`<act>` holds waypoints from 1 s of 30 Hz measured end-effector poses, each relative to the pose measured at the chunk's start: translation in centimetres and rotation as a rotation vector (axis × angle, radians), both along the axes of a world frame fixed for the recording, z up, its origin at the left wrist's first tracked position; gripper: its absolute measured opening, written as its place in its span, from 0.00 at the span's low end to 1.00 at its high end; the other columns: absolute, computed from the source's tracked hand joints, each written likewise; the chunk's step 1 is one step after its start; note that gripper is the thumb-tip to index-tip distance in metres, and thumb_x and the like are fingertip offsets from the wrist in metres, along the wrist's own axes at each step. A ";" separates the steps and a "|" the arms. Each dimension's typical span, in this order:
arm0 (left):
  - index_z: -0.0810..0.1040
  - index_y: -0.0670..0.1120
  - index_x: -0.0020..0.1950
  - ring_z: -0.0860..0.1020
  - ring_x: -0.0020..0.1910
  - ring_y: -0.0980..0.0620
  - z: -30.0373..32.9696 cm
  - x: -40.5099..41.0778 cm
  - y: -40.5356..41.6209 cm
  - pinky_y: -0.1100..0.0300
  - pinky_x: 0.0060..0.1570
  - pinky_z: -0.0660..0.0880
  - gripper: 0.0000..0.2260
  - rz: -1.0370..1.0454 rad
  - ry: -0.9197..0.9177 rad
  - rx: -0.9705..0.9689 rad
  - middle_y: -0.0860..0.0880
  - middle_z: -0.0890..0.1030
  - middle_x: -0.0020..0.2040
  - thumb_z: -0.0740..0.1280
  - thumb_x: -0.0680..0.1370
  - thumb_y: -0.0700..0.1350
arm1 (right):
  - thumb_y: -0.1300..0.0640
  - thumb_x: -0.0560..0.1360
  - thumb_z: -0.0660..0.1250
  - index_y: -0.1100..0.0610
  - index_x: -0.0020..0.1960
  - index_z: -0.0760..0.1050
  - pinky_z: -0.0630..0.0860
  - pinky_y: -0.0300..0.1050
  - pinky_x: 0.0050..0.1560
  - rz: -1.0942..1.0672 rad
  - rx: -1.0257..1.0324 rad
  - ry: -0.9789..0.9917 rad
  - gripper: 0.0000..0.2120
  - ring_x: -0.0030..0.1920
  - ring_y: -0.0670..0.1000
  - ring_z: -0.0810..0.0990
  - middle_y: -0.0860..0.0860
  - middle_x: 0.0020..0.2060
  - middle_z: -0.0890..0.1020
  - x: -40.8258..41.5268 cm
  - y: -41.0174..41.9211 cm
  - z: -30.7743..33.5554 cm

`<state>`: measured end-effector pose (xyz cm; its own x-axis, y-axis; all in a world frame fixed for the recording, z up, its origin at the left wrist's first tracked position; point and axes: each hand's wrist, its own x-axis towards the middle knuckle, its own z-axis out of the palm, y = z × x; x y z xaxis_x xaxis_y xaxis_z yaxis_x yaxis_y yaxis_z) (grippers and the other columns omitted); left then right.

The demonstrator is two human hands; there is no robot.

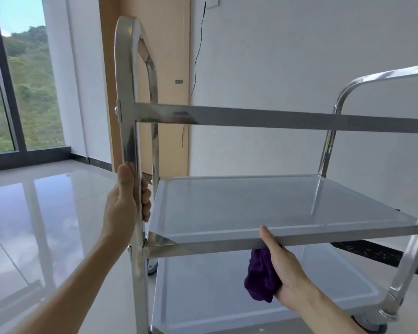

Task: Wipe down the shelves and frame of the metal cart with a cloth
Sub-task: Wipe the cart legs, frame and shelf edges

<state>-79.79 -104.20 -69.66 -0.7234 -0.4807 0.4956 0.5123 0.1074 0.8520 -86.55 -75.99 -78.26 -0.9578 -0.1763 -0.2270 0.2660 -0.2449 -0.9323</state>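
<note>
at the near front rail of the shiny stainless-steel three-tier cart (263, 242): right hand (285, 268) clamped over that rail's edge, thumb lying on top, fingers hidden below, a bunched dark purple cloth (260, 278) pinched between palm and rail underside and hanging just beneath. left of the rail, on the cart's near upright post (128, 131): left hand (124, 201) wrapped round the post, thumb pointing up, fingertips curled round the far side, apparently steadying the cart.

progress, as a judgement only: step in hand looks like wiping the front edge of the middle shelf (263, 203). no streaks, wet patches or dust visible anywhere on the metal, so impossible to tell which parts are already wiped; top rail (275, 119), lower shelf (227, 292), curved end handles and far posts presumably still to check.

count, around that rail: two flat shelves in plain view, middle and lower, plus the upper tier seen only as an edge; two looped end handles, one at each side; two wheels partly visible, one beneath the near post, one at the lower right; one cloth; two hands.

behind the cart: white wall, pale wooden panel (169, 68), dangling black cable (196, 61), large window (22, 80), glossy tiled floor (34, 225).
</note>
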 end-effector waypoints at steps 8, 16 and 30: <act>0.77 0.58 0.50 0.75 0.40 0.54 3.7 0.9 -0.2 0.53 0.41 0.70 0.12 0.075 0.124 0.027 0.53 0.78 0.40 0.54 0.83 0.54 | 0.30 0.61 0.75 0.56 0.50 0.84 0.81 0.51 0.48 0.330 0.238 0.315 0.32 0.44 0.57 0.84 0.59 0.44 0.83 3.6 2.6 8.6; 0.73 0.50 0.48 0.74 0.36 0.48 16.7 -0.2 -0.6 0.47 0.39 0.72 0.15 0.061 0.194 -0.062 0.53 0.77 0.36 0.55 0.82 0.59 | 0.38 0.77 0.63 0.47 0.53 0.79 0.81 0.42 0.45 -0.030 0.171 1.494 0.15 0.48 0.50 0.83 0.47 0.47 0.82 7.4 -2.6 27.1; 0.75 0.44 0.51 0.70 0.27 0.53 20.4 -8.6 -3.6 0.59 0.28 0.68 0.14 -0.018 0.068 0.064 0.52 0.76 0.33 0.59 0.76 0.54 | 0.34 0.69 0.67 0.26 0.71 0.51 0.74 0.54 0.59 0.217 1.211 1.432 0.36 0.58 0.51 0.68 0.43 0.57 0.70 -5.2 -8.6 27.6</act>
<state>-88.43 -107.75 -49.27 -0.6978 -0.5002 0.5127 0.5708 0.0441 0.8199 -91.73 -84.58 -50.69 -0.4968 -0.6814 0.5374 -0.8312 0.5518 -0.0687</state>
